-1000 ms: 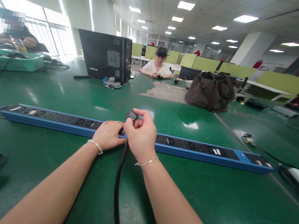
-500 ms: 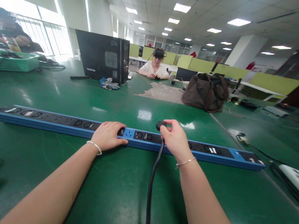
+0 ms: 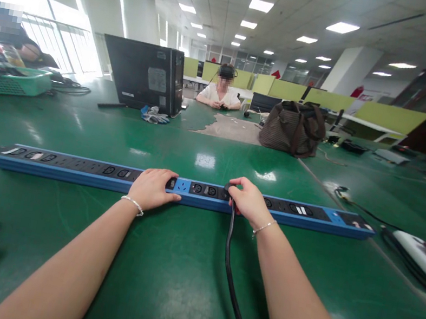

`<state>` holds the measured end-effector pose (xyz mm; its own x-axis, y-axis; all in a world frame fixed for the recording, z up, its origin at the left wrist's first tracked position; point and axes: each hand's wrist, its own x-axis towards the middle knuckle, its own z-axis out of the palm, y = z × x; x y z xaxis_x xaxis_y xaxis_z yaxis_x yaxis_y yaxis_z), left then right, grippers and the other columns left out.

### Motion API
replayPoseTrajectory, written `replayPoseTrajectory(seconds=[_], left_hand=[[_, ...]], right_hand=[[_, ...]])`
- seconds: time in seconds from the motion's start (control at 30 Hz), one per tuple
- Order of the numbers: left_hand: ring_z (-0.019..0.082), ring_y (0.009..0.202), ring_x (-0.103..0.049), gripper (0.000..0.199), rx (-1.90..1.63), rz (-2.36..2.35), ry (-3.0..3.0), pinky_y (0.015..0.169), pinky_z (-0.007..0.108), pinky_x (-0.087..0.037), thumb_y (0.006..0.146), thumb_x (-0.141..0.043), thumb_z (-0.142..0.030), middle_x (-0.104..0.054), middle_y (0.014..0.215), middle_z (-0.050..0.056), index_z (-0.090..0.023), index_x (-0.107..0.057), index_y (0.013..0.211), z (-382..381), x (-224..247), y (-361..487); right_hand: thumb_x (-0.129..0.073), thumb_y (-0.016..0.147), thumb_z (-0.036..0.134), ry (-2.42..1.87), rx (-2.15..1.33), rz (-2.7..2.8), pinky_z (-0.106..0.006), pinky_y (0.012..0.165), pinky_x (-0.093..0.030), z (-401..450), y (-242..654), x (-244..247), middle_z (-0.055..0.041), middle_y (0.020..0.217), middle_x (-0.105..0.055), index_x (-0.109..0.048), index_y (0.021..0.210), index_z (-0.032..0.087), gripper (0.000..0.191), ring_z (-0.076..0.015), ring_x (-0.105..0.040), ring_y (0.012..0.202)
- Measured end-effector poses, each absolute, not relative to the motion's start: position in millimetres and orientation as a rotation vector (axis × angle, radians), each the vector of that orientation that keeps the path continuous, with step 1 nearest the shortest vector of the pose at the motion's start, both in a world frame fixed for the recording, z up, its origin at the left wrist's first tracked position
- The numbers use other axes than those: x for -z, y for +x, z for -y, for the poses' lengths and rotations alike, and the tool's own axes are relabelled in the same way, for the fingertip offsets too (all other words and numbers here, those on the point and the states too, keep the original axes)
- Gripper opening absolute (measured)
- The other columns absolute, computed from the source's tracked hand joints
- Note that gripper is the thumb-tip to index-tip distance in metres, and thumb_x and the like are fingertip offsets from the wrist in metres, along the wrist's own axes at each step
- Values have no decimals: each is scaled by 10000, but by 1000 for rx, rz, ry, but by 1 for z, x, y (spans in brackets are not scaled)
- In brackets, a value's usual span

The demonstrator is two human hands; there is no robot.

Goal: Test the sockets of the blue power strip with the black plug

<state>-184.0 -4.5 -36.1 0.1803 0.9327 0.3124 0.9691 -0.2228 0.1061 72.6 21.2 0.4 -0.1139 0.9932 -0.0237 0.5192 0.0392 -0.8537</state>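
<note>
A long blue-and-black power strip (image 3: pixel 86 179) lies across the green table with its sockets facing up. My left hand (image 3: pixel 151 187) grips it left of the middle, thumb along the near side and fingers over the top, beside a blue socket (image 3: pixel 182 185). Between the thumb and fingers of my right hand (image 3: pixel 248 203) is a black plug (image 3: pixel 228 187), down at the strip's top face right of the middle. Whether its pins sit in a socket is hidden. From it a black cable (image 3: pixel 231 284) runs down toward me and off the bottom edge.
Behind the strip stand a black computer case (image 3: pixel 145 76), a pair of work gloves (image 3: pixel 155 115) and a brown bag (image 3: pixel 292 128). A green basket (image 3: pixel 24 85) is at left, a white device (image 3: pixel 424 257) at right. Another person (image 3: pixel 222 92) sits across the table.
My right hand has lowered the plug from above the strip to its top face. The cable now bends out to the right. My left hand keeps its grip; the view has shifted slightly.
</note>
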Motion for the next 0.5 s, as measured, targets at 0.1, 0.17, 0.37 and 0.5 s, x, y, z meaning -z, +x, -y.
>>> replayPoseTrajectory(seconds=[0.1, 0.17, 0.37, 0.5], left_hand=[[242, 1084, -520, 600, 479, 1887, -2324, 943, 376, -342, 685, -540, -607, -592, 1173, 51, -229, -525, 1151, 4, 36, -184], [241, 1083, -520, 601, 477, 1890, -2325, 944, 376, -342, 683, -541, -607, -594, 1170, 52, -228, -527, 1149, 4, 36, -183], [242, 1079, -521, 606, 481, 1893, -2326, 943, 378, -344, 677, -544, -610, -598, 1162, 52, -227, -531, 1146, 4, 36, -184], [243, 1070, -526, 604, 481, 1875, -2340, 933, 376, -352, 679, -542, -611, -600, 1158, 47, -224, -534, 1142, 3, 36, -184]], right_hand=[[-481, 748, 219, -1546, -969, 1701, -188, 333, -368, -21, 72, 2, 31, 492, -580, -503, 992, 181, 248, -102, -479, 358], [-481, 752, 218, -1544, -979, 1699, -190, 332, -377, -21, 72, 2, 25, 498, -588, -499, 984, 181, 236, -106, -489, 361], [-481, 760, 177, -1496, -1122, 1667, -175, 319, -371, -21, 74, -2, 35, 460, -577, -462, 969, 180, 209, -103, -481, 335], [-475, 775, 157, -1443, -1255, 1624, -163, 318, -365, -22, 78, -3, 32, 455, -584, -437, 959, 184, 190, -95, -473, 324]])
